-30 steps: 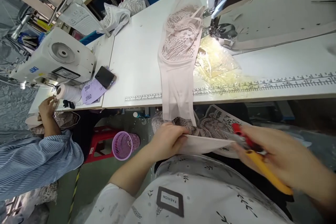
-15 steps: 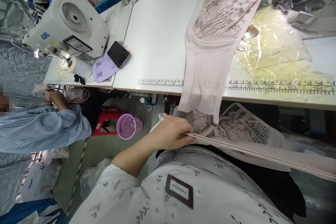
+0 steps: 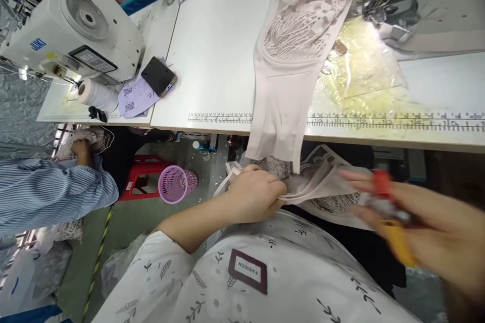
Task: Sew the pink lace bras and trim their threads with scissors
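Note:
At the table's front edge, my left hand is closed on the band of a pale pink lace bra that lies across my lap. My right hand has a small pair of thread snips with red and yellow parts in its grip; motion blurs both. The fingertips of that hand are near the right part of the fabric, and I cannot tell whether they touch it. Another pale lace bra piece lies over the tabletop and hangs past the edge, just above my left hand.
A white sewing machine stands at the left, with a thread cone, a black phone and a purple paper beside it. Yellowish plastic covers part of the right tabletop. Below are a purple basket and a seated co-worker.
My right hand has come into view from the right with the snips. The stretched band has slackened and bunched near my left hand, which still holds it. The whole view has shifted slightly.

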The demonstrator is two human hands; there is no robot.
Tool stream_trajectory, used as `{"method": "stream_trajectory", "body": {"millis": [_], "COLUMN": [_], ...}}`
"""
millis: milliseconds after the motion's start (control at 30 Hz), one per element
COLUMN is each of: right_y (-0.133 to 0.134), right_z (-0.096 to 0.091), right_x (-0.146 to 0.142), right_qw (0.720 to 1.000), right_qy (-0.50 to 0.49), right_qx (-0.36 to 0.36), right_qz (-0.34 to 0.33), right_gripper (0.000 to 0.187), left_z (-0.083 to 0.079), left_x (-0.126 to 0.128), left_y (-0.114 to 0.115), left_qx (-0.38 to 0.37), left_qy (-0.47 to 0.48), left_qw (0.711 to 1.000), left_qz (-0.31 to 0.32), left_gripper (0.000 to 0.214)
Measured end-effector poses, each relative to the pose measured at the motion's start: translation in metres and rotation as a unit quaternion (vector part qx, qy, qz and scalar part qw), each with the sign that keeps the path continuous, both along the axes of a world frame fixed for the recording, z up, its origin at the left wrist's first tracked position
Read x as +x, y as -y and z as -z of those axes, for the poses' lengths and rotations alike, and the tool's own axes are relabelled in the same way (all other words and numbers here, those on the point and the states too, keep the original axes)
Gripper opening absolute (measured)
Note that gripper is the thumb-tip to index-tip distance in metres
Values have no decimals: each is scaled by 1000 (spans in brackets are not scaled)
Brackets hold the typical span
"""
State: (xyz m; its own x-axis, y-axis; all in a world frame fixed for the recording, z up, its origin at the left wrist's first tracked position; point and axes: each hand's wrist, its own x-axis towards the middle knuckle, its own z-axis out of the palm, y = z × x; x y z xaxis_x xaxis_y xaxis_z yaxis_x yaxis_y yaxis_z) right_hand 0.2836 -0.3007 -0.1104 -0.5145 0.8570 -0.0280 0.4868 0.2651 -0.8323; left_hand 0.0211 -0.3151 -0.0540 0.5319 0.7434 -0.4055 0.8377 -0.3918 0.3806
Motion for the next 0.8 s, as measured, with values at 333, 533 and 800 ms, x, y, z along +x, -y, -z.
{"method": "stream_trajectory", "body": {"millis": [333,533,800], "right_y": [-8,-9,-4], "right_z": [-19,-16,-3], "right_x": [-81,-71,-63], "right_qw": [990,988,991], "right_qy": [18,20,15], "right_qx": [99,109,77], "right_qz": [-102,-110,-104], "right_gripper": [21,21,19], "left_z": [6,-14,-28], "left_x": [-6,-42,-75], "left_y": [3,2,9], "left_qx": [42,27,5], "left_qy": [-8,-51,129], "left_qw": [999,998,987], "left_qz": [14,34,-95], "left_gripper": [33,31,22]}}
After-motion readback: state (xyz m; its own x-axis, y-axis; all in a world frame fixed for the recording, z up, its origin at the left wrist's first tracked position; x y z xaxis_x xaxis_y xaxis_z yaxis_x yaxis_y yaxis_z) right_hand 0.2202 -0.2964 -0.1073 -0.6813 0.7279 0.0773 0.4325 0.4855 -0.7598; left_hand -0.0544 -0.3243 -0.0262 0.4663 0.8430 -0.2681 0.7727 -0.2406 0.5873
